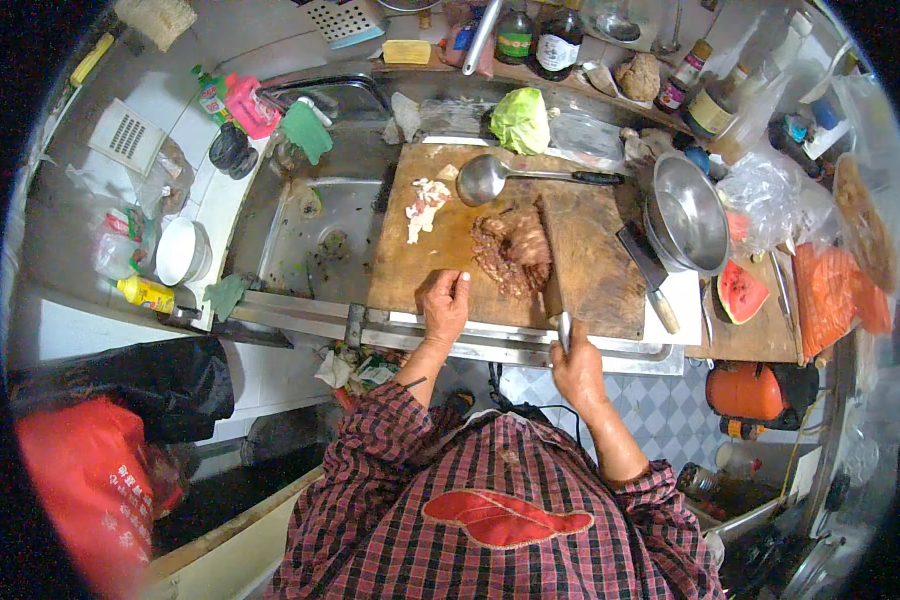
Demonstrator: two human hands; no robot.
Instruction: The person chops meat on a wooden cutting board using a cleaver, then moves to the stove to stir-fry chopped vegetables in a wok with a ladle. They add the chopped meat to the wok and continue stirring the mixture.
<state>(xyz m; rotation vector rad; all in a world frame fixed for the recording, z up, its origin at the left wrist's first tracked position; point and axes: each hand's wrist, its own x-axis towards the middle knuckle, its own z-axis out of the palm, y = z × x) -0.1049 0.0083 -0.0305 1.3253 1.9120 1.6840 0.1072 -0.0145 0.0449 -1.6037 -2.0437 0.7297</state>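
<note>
My right hand (579,369) grips the handle of a cleaver (565,324); its blade stands nearly edge-on along the right side of a heap of minced meat (506,244). The meat lies mid-way on a wooden cutting board (592,255). My left hand (445,306) rests by the board's front edge, left of the meat, loosely curled with nothing visible in it. Pale chopped fatty pieces (424,206) lie at the board's left. Across the back rests a metal ladle (483,180) with a black-tipped handle.
A second cleaver (642,259) and a steel bowl (688,214) are right of the board; farther right sits a watermelon piece (742,292). A cabbage (521,121) stands behind. The sink (322,247) is left, with a white bowl (182,251) beyond. Bottles (559,46) line the back ledge.
</note>
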